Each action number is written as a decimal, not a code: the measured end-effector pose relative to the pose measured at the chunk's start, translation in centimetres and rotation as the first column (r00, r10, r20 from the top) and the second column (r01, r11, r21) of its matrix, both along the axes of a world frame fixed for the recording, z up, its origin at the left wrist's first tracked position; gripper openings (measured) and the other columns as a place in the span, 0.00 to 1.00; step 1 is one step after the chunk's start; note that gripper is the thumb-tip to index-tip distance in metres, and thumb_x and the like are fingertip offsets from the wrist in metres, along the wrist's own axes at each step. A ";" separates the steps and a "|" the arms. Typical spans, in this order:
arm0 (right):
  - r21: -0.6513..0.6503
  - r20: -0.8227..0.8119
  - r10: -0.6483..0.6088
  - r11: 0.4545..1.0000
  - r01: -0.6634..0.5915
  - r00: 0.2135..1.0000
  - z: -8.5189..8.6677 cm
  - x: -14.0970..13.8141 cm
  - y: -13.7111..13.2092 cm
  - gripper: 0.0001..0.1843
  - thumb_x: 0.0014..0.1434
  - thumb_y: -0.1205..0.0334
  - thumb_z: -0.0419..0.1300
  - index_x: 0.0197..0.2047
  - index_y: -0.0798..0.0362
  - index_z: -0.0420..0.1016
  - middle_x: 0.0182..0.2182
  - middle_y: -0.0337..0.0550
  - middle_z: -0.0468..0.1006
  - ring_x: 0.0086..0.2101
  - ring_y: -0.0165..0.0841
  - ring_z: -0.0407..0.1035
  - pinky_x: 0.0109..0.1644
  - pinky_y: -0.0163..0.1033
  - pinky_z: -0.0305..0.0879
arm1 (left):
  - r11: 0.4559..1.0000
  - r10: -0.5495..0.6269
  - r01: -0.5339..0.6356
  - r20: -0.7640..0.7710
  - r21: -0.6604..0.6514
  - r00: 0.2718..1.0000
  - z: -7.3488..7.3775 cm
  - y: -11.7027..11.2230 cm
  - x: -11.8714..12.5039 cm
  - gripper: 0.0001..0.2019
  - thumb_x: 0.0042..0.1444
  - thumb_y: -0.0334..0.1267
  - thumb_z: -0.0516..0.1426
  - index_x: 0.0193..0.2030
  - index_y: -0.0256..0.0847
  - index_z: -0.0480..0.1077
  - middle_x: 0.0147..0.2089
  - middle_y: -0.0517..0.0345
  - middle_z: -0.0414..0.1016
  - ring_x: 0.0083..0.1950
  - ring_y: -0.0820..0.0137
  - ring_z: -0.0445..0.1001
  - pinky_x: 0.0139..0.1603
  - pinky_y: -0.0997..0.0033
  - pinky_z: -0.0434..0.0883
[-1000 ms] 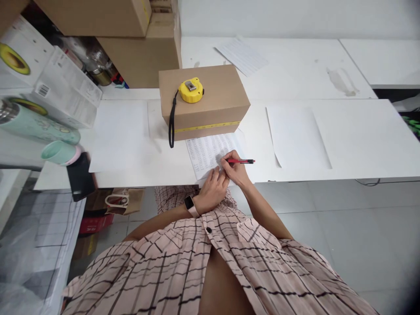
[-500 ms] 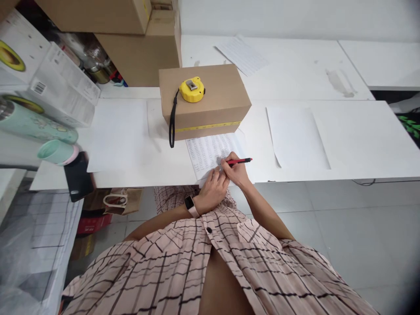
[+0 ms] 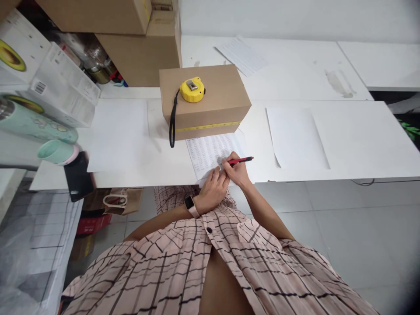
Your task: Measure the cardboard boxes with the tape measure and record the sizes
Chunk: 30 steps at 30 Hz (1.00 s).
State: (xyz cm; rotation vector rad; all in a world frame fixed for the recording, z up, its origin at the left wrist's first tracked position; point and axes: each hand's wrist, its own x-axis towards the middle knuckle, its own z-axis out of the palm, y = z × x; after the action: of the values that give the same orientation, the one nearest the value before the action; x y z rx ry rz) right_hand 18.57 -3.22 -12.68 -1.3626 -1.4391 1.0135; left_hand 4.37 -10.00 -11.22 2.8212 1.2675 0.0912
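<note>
My right hand (image 3: 236,170) grips a red and black pen (image 3: 241,160), its lower end over a sheet of paper (image 3: 208,153) covered in columns of handwriting. Flat on the sheet's lower edge rests my left hand (image 3: 214,186), fingers stretched out and touching the right hand; a watch (image 3: 191,205) is on that wrist. Just behind the sheet stands a closed cardboard box (image 3: 210,98), covering the paper's far edge. A yellow tape measure (image 3: 192,89) with a black wrist strap lies on the box top.
Blank paper (image 3: 118,135) lies to the left, and another sheet (image 3: 297,138) to the right. A written sheet (image 3: 241,54) is farther back. At the left are a phone (image 3: 78,177), a mint cup (image 3: 57,152), a bottle (image 3: 39,122) and stacked cartons (image 3: 141,57).
My right hand and the pen have shifted very slightly to the right along the paper. My left hand, the box and the tape measure stay in place.
</note>
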 end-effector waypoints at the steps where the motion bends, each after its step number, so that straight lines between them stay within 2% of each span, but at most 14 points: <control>1: 0.006 0.002 -0.006 1.000 0.006 1.000 -0.1 0.0 0.0 0.15 0.59 0.58 0.61 0.27 0.48 0.59 0.22 0.31 0.59 0.25 0.29 0.55 0.31 0.39 0.54 | 1.000 -0.001 0.001 0.001 0.003 1.000 0.0 0.0 0.0 0.26 0.69 0.35 0.48 0.70 0.22 0.61 0.71 0.29 0.64 0.73 0.43 0.62 0.73 0.44 0.59; 15: 0.006 -0.019 -0.032 0.999 0.033 0.999 -0.1 -0.1 0.0 0.15 0.57 0.60 0.62 0.25 0.48 0.58 0.22 0.31 0.58 0.25 0.28 0.55 0.31 0.38 0.54 | 1.000 0.000 0.000 0.009 0.024 1.000 -0.3 0.0 0.1 0.26 0.68 0.35 0.50 0.70 0.21 0.61 0.71 0.29 0.65 0.72 0.43 0.63 0.72 0.44 0.59; 22: 0.008 -0.007 -0.040 0.999 0.040 0.999 -0.2 0.0 0.1 0.16 0.59 0.56 0.61 0.26 0.48 0.59 0.21 0.31 0.59 0.25 0.28 0.54 0.30 0.38 0.53 | 1.000 0.002 -0.002 -0.006 0.023 1.000 -0.1 0.0 0.0 0.26 0.69 0.35 0.49 0.70 0.23 0.62 0.71 0.31 0.64 0.72 0.43 0.63 0.72 0.44 0.61; 30: -0.001 -0.009 -0.038 0.999 0.038 0.999 0.2 -0.1 0.0 0.15 0.56 0.60 0.61 0.25 0.48 0.58 0.21 0.31 0.58 0.25 0.28 0.54 0.31 0.38 0.54 | 1.000 0.002 -0.002 -0.003 0.014 1.000 -0.1 0.0 0.0 0.27 0.69 0.35 0.49 0.71 0.22 0.61 0.71 0.30 0.64 0.73 0.43 0.63 0.73 0.44 0.60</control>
State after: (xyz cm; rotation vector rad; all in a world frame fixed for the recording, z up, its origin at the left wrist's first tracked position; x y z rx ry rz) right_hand 18.46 -3.17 -12.48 -1.3791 -1.4012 0.9951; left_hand 4.37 -10.02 -11.29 2.8331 1.2750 0.0967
